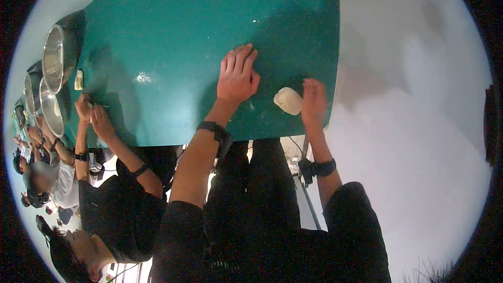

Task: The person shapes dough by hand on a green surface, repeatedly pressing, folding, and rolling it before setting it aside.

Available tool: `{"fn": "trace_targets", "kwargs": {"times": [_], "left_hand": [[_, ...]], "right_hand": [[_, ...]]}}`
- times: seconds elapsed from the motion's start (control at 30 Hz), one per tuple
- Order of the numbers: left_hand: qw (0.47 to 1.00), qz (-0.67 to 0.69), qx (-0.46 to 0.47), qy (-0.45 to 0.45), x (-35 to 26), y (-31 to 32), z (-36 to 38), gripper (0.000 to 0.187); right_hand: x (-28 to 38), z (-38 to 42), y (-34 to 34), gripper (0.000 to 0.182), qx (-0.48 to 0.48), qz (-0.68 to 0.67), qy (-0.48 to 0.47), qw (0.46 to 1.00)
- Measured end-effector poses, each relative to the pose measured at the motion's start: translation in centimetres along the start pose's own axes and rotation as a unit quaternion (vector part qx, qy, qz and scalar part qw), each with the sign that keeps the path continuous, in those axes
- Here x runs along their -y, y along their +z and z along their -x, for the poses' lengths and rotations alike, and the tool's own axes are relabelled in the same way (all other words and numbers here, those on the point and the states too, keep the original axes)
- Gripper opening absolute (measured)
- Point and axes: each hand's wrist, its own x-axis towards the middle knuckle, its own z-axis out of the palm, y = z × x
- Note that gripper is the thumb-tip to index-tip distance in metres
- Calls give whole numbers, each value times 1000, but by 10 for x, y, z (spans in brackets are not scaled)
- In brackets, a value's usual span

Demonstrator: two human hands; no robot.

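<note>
Right now, your left hand (238,76) is palm down over the green table (178,36), its fingers side by side and slightly bent, its thumb spread away from them; whether anything lies under the palm, you cannot tell from here. The pale dough piece (287,101) sits on the table between your two hands, much nearer your right hand (314,102). That hand is blurred, its fingers straight and close together just beside the dough, and you cannot tell whether it touches or grips it. You wear a black band on each wrist. On your left, a co-worker in a dark top has both hands (97,115) low over the table, near another dough piece (79,80). Metal bowls (54,58) stand beyond it, along the table's far left side.
</note>
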Motion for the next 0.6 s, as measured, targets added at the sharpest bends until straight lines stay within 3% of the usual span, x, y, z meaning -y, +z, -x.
{"fn": "trace_targets", "kwargs": {"times": [0.1, 0.2, 0.23, 0.33, 0.53, 0.6], "left_hand": [[1000, 9, 5, -1, 0, 1, -2, 57], [1000, 13, 7, -4, 0, 1, 0, 56], [1000, 14, 7, -3, -1, 0, 0, 56], [1000, 17, 7, -7, -1, 2, -1, 55], [1000, 7, 10, -6, 0, 1, 0, 54], [1000, -4, 7, -4, -1, 0, -1, 56]], "right_hand": [[-16, 30, -26, 25, 13, 129, 46, 991], [-13, 59, -23, 33, 83, 82, 87, 989], [-23, 64, -16, 40, 73, 10, 120, 990], [-32, 62, -5, 42, 38, 6, 164, 986], [-9, 31, -1, 36, -16, -34, 101, 994], [32, 14, 7, 32, -9, 19, 92, 996]]}}
